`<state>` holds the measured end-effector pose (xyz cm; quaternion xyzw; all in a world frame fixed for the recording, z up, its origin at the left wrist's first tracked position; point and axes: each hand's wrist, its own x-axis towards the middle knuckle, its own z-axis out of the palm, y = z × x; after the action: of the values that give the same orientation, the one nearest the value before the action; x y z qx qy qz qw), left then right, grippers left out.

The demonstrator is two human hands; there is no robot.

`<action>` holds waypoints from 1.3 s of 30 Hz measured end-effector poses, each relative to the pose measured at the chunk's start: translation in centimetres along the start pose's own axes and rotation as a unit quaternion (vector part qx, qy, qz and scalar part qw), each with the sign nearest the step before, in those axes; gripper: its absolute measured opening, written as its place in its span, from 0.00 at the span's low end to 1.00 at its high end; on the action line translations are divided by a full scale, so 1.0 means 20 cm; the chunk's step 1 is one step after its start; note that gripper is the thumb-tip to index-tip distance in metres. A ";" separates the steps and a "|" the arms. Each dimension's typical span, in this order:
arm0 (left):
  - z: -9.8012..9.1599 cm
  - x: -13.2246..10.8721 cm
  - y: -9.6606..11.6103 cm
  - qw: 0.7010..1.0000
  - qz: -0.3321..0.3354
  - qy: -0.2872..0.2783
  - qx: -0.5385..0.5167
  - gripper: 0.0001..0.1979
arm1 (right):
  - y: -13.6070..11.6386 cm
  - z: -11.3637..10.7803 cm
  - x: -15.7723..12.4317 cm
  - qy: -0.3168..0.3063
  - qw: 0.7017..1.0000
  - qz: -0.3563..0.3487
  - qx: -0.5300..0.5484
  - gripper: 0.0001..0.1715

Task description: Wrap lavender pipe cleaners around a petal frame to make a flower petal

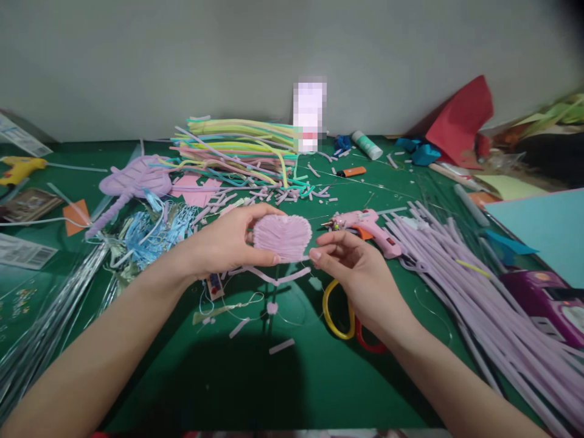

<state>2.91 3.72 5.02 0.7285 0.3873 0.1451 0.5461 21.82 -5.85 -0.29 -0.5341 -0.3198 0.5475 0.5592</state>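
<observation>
A lilac heart-shaped piece of pipe cleaners (283, 238) is held up above the table, its rounded lobes facing away from me. My left hand (228, 240) grips it from the left, thumb along the lower edge and fingers behind. At its lower right corner a short pipe cleaner end (305, 258) sticks out, and the thumb and index finger of my right hand (358, 261) pinch its tip. Below the heart lies a bent lilac pipe cleaner strip (276, 280). Scissors with yellow and red handles (338, 311) rest partly hidden under my right hand.
A pink glue gun (365, 226) lies beyond my right hand, beside a bundle of lilac pipe cleaners (460, 274). Coloured pipe cleaners (237, 146), an orange lighter (354, 172) and a lit phone (309, 112) are at the back. Blue tassels (157, 234) and a lilac leaf-shaped piece (137, 176) lie left.
</observation>
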 end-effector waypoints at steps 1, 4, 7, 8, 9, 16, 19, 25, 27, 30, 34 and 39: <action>0.00 0.00 0.00 1.000 -0.004 0.002 -0.011 0.28 | 0.00 0.00 0.00 0.002 1.000 0.006 0.013 0.18; 0.00 0.00 0.00 0.997 -0.012 0.026 -0.065 0.30 | -0.01 0.01 0.00 -0.016 0.994 0.069 0.082 0.21; -0.01 0.00 0.00 0.992 -0.002 0.056 -0.117 0.30 | -0.01 0.02 0.00 -0.095 0.982 0.137 0.094 0.21; -0.01 0.00 0.00 0.990 -0.002 0.059 -0.131 0.27 | -0.01 0.02 -0.01 -0.128 0.978 0.148 0.078 0.21; 0.00 0.00 0.00 0.988 -0.004 0.056 -0.144 0.24 | -0.01 0.02 -0.01 -0.154 0.975 0.150 0.058 0.21; 0.01 0.00 0.01 0.987 -0.010 0.033 -0.158 0.17 | -0.01 0.06 -0.01 -0.134 0.984 0.117 0.012 0.14; 0.01 -0.01 0.01 0.995 -0.008 0.016 -0.098 0.19 | -0.02 0.06 -0.01 -0.135 0.983 0.121 0.003 0.14; 0.01 -0.02 0.02 0.999 -0.014 -0.024 -0.037 0.25 | -0.03 0.04 -0.02 -0.119 0.989 0.081 -0.030 0.14; 0.02 -0.02 0.03 0.999 -0.019 -0.023 -0.023 0.24 | -0.03 0.04 -0.02 -0.102 0.992 0.065 -0.043 0.14; 0.02 -0.02 0.03 1.000 -0.013 -0.023 -0.006 0.24 | -0.04 0.04 -0.03 -0.081 0.993 0.047 -0.072 0.14; 0.03 -0.02 0.03 0.999 -0.010 -0.041 0.003 0.24 | -0.04 0.05 -0.03 -0.064 0.992 0.036 -0.103 0.15; 0.04 -0.02 0.02 0.999 -0.015 -0.025 -0.012 0.24 | -0.04 0.05 -0.04 -0.065 0.993 0.036 -0.091 0.15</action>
<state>3.37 2.79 5.24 0.7192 0.3828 0.1232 0.5666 20.90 -6.18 0.86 -0.5572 -0.3845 0.5695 0.4661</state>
